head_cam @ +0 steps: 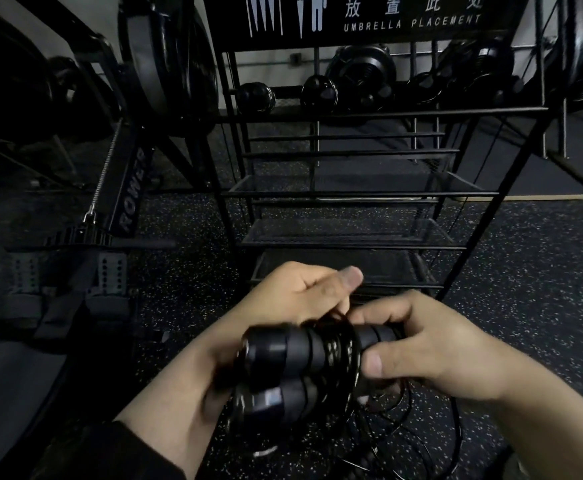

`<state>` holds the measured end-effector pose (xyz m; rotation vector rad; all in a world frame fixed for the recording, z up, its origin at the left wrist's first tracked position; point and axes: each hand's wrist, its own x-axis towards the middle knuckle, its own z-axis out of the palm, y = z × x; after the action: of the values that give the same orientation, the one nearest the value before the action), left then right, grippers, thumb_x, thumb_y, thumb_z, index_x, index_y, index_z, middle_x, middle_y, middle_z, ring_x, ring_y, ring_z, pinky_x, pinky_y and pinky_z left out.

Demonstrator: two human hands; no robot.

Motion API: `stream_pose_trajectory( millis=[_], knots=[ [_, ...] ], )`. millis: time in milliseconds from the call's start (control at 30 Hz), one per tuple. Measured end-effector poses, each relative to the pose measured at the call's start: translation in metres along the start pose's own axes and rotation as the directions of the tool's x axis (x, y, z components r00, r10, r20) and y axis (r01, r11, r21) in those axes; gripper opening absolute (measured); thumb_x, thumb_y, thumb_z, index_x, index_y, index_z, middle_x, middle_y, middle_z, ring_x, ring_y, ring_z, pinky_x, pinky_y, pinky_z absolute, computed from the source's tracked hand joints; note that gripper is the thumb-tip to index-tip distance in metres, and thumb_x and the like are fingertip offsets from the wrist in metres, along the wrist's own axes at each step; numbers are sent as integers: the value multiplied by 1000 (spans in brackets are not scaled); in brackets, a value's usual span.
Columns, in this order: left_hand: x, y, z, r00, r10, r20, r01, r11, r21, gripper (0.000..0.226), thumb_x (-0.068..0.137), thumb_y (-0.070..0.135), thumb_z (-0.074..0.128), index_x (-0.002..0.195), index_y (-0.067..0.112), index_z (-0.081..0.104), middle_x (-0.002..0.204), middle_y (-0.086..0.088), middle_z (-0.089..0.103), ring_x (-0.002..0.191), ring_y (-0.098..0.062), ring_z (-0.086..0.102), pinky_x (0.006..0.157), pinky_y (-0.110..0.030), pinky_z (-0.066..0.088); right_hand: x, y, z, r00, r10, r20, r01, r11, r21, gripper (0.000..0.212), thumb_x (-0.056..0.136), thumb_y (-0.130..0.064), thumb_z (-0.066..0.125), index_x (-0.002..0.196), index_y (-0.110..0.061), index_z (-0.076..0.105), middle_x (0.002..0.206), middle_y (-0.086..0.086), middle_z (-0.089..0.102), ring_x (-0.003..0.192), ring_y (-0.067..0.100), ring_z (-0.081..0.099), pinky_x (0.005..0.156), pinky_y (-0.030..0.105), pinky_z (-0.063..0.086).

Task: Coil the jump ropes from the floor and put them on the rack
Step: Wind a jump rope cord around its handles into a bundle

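Head view showed us mid-task, crouched before the rack (352,194) with one jump rope (338,351) in hand. Our left hand (297,296) had its fingers curled around the far side of the two black handles (276,351), which lay stacked side by side, while our right hand (432,344) pinched the other end of the upper handle between thumb and curled fingers, right where the cord was wound in tight turns. We judged the coiling only partly done: several loose loops of cord (421,427) trailed down onto the speckled floor (542,289) beneath our wrists (how many ropes lay there we could not tell in the dim light). Nothing had gone onto the rack yet, as far as we could see; its mesh shelves (345,230) looked bare. The top tier held dark rounded objects (317,91), too murky to name. A rower (130,188) stood to the left.
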<state>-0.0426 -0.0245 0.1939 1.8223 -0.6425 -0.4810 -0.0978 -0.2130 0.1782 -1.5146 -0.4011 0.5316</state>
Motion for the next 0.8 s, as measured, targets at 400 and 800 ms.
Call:
stream_pose_trajectory(
  millis=[400,800],
  knots=[
    [9,-19,20,940,-286,-186,226,931,-286,57,104,-3,35,58,26,52,56,8,38,44,0,32,41,-14,21,7,-1,-12,833,27,-553,170,938,302,43,76,-34,79,106,-10,60,82,16,71,64,33,61,49,31,36],
    [10,-22,14,944,-282,-173,251,950,-184,37,103,20,43,67,21,45,61,1,42,47,-12,25,49,-32,18,6,1,-13,772,50,-633,94,977,192,33,80,-35,76,110,-21,73,95,10,75,71,28,68,54,33,45]
  ],
)
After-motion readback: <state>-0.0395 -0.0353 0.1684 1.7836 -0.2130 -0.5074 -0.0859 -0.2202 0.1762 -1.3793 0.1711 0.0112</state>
